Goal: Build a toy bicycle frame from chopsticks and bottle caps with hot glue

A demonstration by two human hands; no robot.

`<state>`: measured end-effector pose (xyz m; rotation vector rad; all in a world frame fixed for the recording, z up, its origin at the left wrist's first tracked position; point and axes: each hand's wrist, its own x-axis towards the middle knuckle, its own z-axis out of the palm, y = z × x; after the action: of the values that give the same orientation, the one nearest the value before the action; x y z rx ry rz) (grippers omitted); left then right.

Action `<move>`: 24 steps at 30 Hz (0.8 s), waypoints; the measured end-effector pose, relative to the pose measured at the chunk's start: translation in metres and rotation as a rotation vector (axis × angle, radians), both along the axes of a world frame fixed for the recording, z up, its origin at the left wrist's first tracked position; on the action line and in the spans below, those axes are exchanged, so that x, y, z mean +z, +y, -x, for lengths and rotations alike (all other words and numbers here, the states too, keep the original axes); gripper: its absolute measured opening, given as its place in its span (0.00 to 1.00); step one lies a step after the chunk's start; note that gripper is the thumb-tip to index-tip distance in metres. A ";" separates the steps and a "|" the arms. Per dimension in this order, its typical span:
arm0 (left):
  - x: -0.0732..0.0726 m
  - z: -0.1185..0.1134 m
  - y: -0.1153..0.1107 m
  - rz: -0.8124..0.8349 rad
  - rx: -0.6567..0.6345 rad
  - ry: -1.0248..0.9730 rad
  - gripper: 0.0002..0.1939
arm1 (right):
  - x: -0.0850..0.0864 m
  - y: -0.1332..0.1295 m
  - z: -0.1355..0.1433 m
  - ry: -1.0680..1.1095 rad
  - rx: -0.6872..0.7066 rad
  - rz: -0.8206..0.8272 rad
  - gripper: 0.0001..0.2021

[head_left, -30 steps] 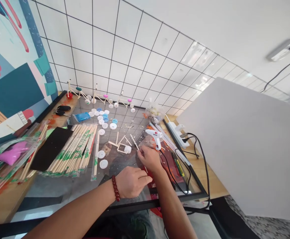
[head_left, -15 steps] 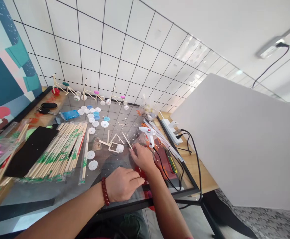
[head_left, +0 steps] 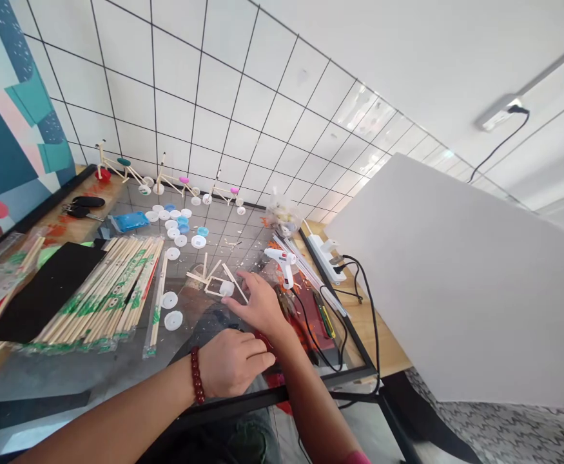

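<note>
My right hand reaches over the glass tabletop with thumb and forefinger spread apart. Its thumb tip is close to a white bottle cap on a small frame of wooden sticks. A loose thin stick lies between the thumb and forefinger, apparently not gripped. Nearer the table's front edge is my left hand, a beaded bracelet at its wrist. Its fingers are curled inward, and whatever may be inside them is hidden.
A white glue gun and a green-yellow utility knife lie to the right. Wrapped chopsticks cover the left side. Bottle caps are scattered behind. Small stick tricycles stand by the wall grid. A power strip sits right.
My right hand's fingers have spread, and the hand has come closer to the stick frame's cap. My left hand keeps its curled shape. The view has shifted slightly.
</note>
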<state>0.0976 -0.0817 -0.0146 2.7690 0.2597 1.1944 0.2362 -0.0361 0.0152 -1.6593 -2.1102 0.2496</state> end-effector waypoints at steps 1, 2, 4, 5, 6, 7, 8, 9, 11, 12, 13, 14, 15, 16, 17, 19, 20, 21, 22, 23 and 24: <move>0.000 0.000 0.000 -0.003 -0.001 0.010 0.12 | 0.002 0.002 0.004 -0.035 0.024 0.023 0.31; 0.000 0.000 0.000 -0.003 0.001 0.020 0.12 | 0.005 0.004 0.007 -0.069 0.043 0.046 0.33; 0.000 0.001 0.001 0.000 0.005 0.037 0.12 | 0.008 0.008 0.012 -0.126 0.064 0.093 0.36; 0.000 0.002 0.001 0.004 0.009 0.044 0.12 | 0.009 0.010 0.014 -0.147 0.066 0.113 0.35; 0.000 0.002 0.002 0.009 0.011 0.053 0.12 | 0.010 0.012 0.015 -0.162 0.066 0.127 0.35; 0.000 0.003 0.003 0.011 0.011 0.059 0.12 | 0.010 0.014 0.016 -0.171 0.066 0.135 0.33; 0.001 0.003 0.003 0.013 0.013 0.067 0.12 | 0.011 0.015 0.017 -0.176 0.070 0.138 0.29; 0.001 0.004 0.004 0.017 0.017 0.073 0.12 | 0.010 0.015 0.018 -0.176 0.073 0.138 0.26; 0.002 0.004 0.005 0.021 0.026 0.070 0.13 | 0.009 0.014 0.019 -0.159 0.074 0.130 0.20; 0.002 0.005 0.005 0.021 0.030 0.060 0.13 | 0.007 0.013 0.019 -0.139 0.067 0.120 0.18; 0.003 0.005 0.006 0.021 0.034 0.046 0.13 | 0.005 0.012 0.020 -0.105 0.051 0.107 0.17; 0.004 0.005 0.006 0.019 0.036 0.028 0.13 | 0.003 0.012 0.020 -0.054 0.026 0.091 0.16; 0.004 0.006 0.006 0.015 0.036 0.008 0.13 | 0.000 0.011 0.020 0.018 -0.003 0.076 0.15; 0.005 0.006 0.007 0.010 0.038 -0.012 0.13 | -0.003 0.010 0.020 0.111 -0.030 0.069 0.14; 0.006 0.006 0.007 0.008 0.041 -0.032 0.13 | -0.006 0.010 0.020 0.223 -0.054 0.071 0.12; 0.008 0.007 0.008 0.016 0.051 -0.087 0.13 | -0.011 0.012 0.019 0.485 -0.078 0.091 0.12; 0.010 0.008 0.008 0.035 0.057 -0.120 0.13 | -0.014 0.014 0.019 0.619 -0.077 0.099 0.12; 0.011 0.009 0.009 0.068 0.065 -0.157 0.14 | -0.016 0.016 0.019 0.743 -0.068 0.102 0.14; 0.013 0.010 0.009 0.111 0.076 -0.198 0.15 | -0.017 0.018 0.019 0.853 -0.057 0.098 0.15; 0.015 0.010 0.009 0.164 0.096 -0.237 0.15 | -0.018 0.021 0.020 0.947 -0.047 0.091 0.17; 0.016 0.011 0.010 0.217 0.131 -0.279 0.16 | -0.019 0.022 0.020 1.026 -0.037 0.087 0.18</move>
<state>0.0864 -0.0721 0.0012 2.3990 0.5146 1.4674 0.2164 -0.0136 -0.0038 -1.1887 -1.2855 0.9510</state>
